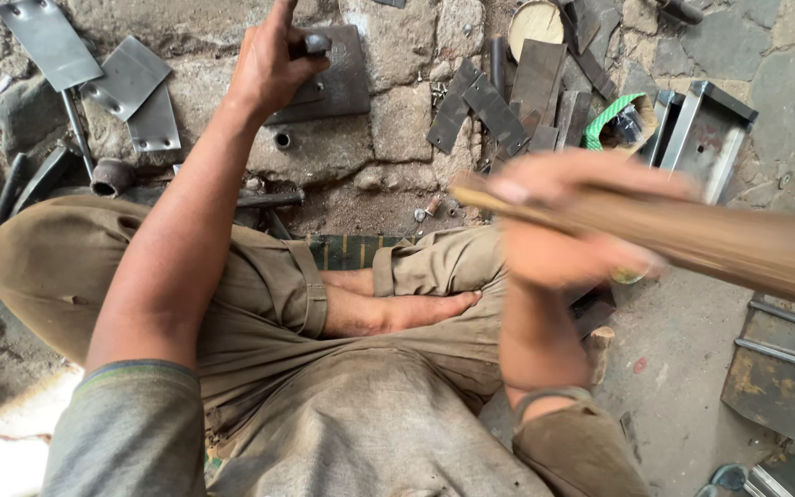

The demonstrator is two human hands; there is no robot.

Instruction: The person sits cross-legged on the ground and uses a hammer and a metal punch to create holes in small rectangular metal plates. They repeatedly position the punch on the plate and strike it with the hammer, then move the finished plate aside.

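Observation:
My left hand point(269, 60) reaches forward and is closed on a short dark metal punch point(316, 42) that stands on a flat steel plate point(338, 87) on the stone floor. My right hand point(568, 221), raised and blurred, grips a long wooden handle point(738, 244) that runs off to the right; its head is out of view. I sit cross-legged in khaki trousers, one bare foot point(416, 308) tucked in front of me.
Cut steel plates point(126, 78) lie at the far left, dark metal strips point(499, 106) at the back centre. A green-rimmed bag point(620, 120) and a steel channel piece point(706, 133) sit at the right. A rusty sheet point(784, 377) lies at the lower right.

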